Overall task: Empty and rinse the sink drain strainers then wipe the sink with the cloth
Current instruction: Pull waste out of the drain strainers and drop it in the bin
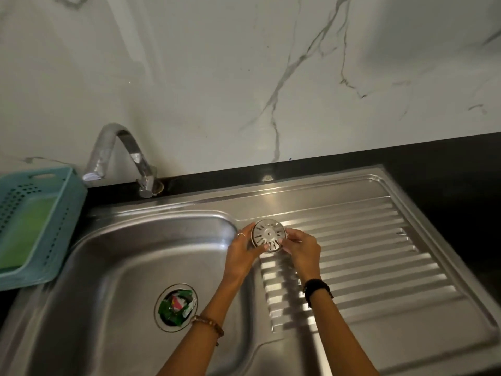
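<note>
Strainer [268, 238] number one is being held up over the inner edge of the ribbed drainboard [360, 256], just right of the basin, so this looks like the emptying step getting underway. Both hands are sharing it: the left hand [242, 253] is cupping the left rim with its fingers curled around the edge, and the right hand [299, 252] is pinching the right rim between thumb and fingertips. The slotted face is tilting toward the camera and it looks pretty clean from this side, though I can't see what's sitting on the other face.

Meanwhile the drain [175, 307] in the sink [113, 256] is still holding a wad of green and red wrapper scraps, so I'm guessing that's the real mess that needs dumping. No bin is showing anywhere, so the next move probably calls for carrying this thing off to wherever the trash is, or swinging it under the tap [119, 156], which isn't running right now.

Both forearms are reaching in from the bottom edge, wrists angling toward each other, a beaded bracelet on the left one and a dark band on the right. A blue basket [58, 213] with something green in it is sitting on the bench at far left; could be the cloth, can't tell.
</note>
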### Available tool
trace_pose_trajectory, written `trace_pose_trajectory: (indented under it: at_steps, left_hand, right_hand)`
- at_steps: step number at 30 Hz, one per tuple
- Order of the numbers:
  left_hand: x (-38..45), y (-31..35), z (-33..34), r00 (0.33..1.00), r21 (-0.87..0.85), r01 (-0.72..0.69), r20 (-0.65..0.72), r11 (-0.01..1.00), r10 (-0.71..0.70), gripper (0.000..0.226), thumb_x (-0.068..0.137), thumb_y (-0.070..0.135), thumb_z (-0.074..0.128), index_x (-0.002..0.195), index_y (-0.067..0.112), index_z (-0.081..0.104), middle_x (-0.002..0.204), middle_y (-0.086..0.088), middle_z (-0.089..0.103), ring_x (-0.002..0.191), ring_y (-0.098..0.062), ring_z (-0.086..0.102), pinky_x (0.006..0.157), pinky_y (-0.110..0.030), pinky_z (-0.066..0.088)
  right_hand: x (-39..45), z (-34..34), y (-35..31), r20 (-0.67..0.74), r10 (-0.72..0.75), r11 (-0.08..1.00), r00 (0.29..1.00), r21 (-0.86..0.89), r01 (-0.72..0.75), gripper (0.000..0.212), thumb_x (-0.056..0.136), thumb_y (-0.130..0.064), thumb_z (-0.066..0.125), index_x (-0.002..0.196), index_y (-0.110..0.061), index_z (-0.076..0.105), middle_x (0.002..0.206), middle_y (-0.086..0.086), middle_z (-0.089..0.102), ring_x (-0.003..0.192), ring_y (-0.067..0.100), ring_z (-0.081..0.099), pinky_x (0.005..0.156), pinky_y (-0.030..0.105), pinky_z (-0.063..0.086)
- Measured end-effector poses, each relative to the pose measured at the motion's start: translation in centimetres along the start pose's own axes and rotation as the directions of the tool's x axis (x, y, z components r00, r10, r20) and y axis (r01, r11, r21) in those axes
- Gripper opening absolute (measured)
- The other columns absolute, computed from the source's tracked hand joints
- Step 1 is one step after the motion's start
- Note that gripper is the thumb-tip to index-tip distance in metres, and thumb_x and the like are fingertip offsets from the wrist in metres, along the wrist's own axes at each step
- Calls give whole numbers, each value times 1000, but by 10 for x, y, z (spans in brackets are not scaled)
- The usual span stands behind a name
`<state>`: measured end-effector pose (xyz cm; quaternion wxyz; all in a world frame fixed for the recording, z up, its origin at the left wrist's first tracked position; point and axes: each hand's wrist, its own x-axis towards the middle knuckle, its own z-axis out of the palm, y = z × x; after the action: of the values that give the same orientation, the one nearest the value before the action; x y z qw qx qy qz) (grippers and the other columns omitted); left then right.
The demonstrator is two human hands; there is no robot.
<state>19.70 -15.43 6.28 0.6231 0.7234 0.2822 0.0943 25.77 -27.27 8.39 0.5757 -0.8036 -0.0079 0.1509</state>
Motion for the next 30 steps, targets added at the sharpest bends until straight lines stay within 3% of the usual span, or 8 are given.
trace_pose_trajectory:
  at_steps: [2,4,11,13,16,19,25,30]
  left_hand:
    - [12,-6,4,999,233,2,-32,972,6,56,77,17,72,129,19,50,136,-8,48,127,-25,45,111,-37,36]
    - [19,-12,6,1000,326,23,-17,945,-18,55,82,19,67,132,22,46,143,-9,41,137,-27,31,119,-44,13]
    - [18,-10,17,997,80,72,34,994,-75,69,85,15,64,143,26,29,145,-9,38,136,-25,33,113,-45,33]
    - [15,-9,12,1000,34,21,1,999,-21,65,86,15,62,142,26,31,146,-2,37,134,-18,36,110,-36,39]
    - [-3,-17,-15,983,-1,-51,-175,999,50,44,88,16,60,126,33,48,124,22,47,111,11,45,85,4,38]
    - [-28,-52,-63,957,182,75,-288,980,-20,20,90,18,57,107,25,64,109,11,66,101,-5,62,82,-10,44]
    - [-63,-133,-169,877,465,452,-389,761,-283,18,86,12,54,94,17,69,105,-6,69,93,-23,64,74,-26,48]
    - [-61,-184,-197,973,860,168,-66,483,-222,37,93,10,41,127,19,50,123,-7,50,111,-22,50,88,-32,47]
  right_hand:
    - [14,2,2,31,0,1000,1000,-29,1,26,81,1,65,106,-5,71,98,10,74,80,13,65,75,16,52]
    - [23,5,4,50,10,999,999,-38,-8,26,84,2,63,108,-4,70,100,11,73,85,17,67,77,20,54]
    - [26,14,-1,-37,-78,978,996,-195,70,18,90,-5,59,106,-3,68,103,12,69,94,23,66,81,32,57]
    - [17,23,-9,-78,-155,964,985,-231,133,17,92,-8,56,105,-3,65,106,11,65,96,21,63,79,29,57]
    - [-14,50,-17,-52,-308,930,950,-225,289,15,94,-18,54,99,-8,64,103,6,63,87,14,59,71,15,49]
    - [-55,96,-12,190,-287,911,939,-249,329,16,94,-23,52,99,-16,65,97,-1,64,81,11,59,64,6,38]
    - [-93,182,37,485,81,872,871,-458,174,21,94,-17,49,98,-12,68,101,5,71,92,19,66,73,26,51]
    - [-104,228,83,506,218,675,835,-696,245,28,94,-24,50,117,-15,62,114,6,68,101,22,64,80,26,51]
